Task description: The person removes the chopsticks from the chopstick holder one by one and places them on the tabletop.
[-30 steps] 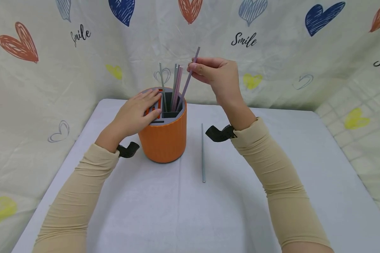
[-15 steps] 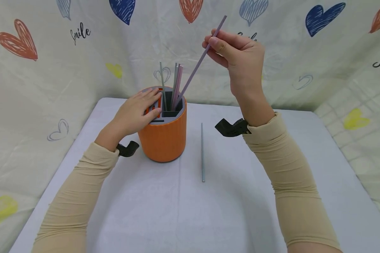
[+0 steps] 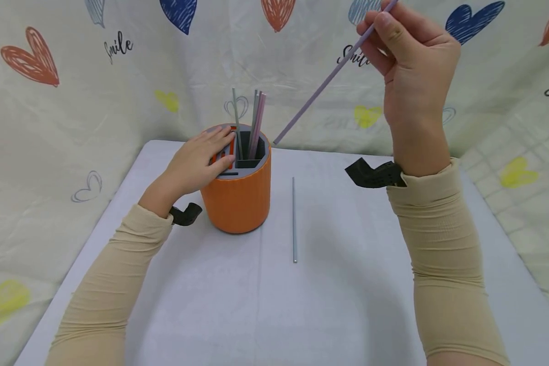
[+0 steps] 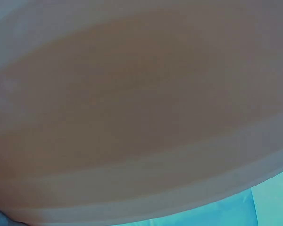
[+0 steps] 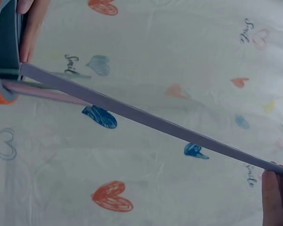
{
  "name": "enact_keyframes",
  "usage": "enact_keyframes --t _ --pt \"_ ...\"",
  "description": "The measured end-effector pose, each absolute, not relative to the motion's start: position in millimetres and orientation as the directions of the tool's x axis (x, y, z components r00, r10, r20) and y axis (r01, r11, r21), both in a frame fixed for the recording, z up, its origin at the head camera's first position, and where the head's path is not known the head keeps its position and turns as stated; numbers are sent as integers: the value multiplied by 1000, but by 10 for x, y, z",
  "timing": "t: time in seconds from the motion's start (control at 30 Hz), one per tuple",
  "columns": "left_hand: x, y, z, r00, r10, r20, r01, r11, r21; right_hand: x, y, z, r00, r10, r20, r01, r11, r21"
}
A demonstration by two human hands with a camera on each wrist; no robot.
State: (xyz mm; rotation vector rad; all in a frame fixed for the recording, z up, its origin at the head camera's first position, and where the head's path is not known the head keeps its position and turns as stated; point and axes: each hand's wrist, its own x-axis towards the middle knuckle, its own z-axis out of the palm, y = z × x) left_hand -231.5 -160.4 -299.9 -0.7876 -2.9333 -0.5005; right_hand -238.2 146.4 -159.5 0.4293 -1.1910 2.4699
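Note:
A long thin purple stick [image 3: 322, 86] is pinched between thumb and fingers of my right hand [image 3: 416, 66], raised at the upper right. It slants down to the left, its lower end just right of the orange pen holder's [image 3: 235, 206] rim and out of the compartment. My left hand [image 3: 192, 161] rests flat on the holder's grey top, fingers extended. Several sticks stand in the dark open compartment, among them a pink stick [image 3: 257, 127] and a pale green stick [image 3: 237, 124]. In the right wrist view the purple stick [image 5: 146, 117] runs the full width.
A pale blue-green stick [image 3: 295, 218] lies on the white table [image 3: 238, 305], right of the holder. A cloth backdrop [image 3: 119, 91] printed with hearts hangs behind the table. A blurred brownish surface fills most of the left wrist view.
My right hand has moved up and to the right, drawing the purple stick out of the holder's compartment. The left hand stays on the holder.

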Motion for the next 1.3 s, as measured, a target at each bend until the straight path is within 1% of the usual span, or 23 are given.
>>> enact_keyframes --t 0.13,0.27,0.43,0.57,0.73,0.93,1.1,1.3 --pt "-2314 -1600 -2988 -869 474 140 494 817 299 -2451 1627 -1646 -925 193 328 -377 -585 -718" --pt "-2312 -1596 -2988 -871 471 139 490 818 302 -2543 1740 -1783 -958 152 244 -287 -547 -786" --pt "-2310 -1602 -2996 -873 467 141 487 818 305 -2622 1805 -2035 -982 79 172 -188 -476 -859" --pt "-2310 -1605 -3004 -875 464 140 484 821 302 -2649 1832 -2228 -995 11 96 -93 -386 -918" --pt "-2309 -1601 -3001 -876 463 138 482 823 299 -2709 1869 -2489 -999 -51 2 12 -254 -967" --pt "-2309 -1599 -2995 -874 465 139 485 823 297 -2818 1895 -2850 -985 -94 -145 155 -118 -981" --pt "-2312 -1592 -2995 -873 468 138 487 823 293 -2887 1933 -3163 -962 -106 -253 258 -40 -965" --pt "-2308 -1591 -2993 -875 465 134 483 824 295 -2934 1961 -3429 -941 -123 -315 317 4 -948"
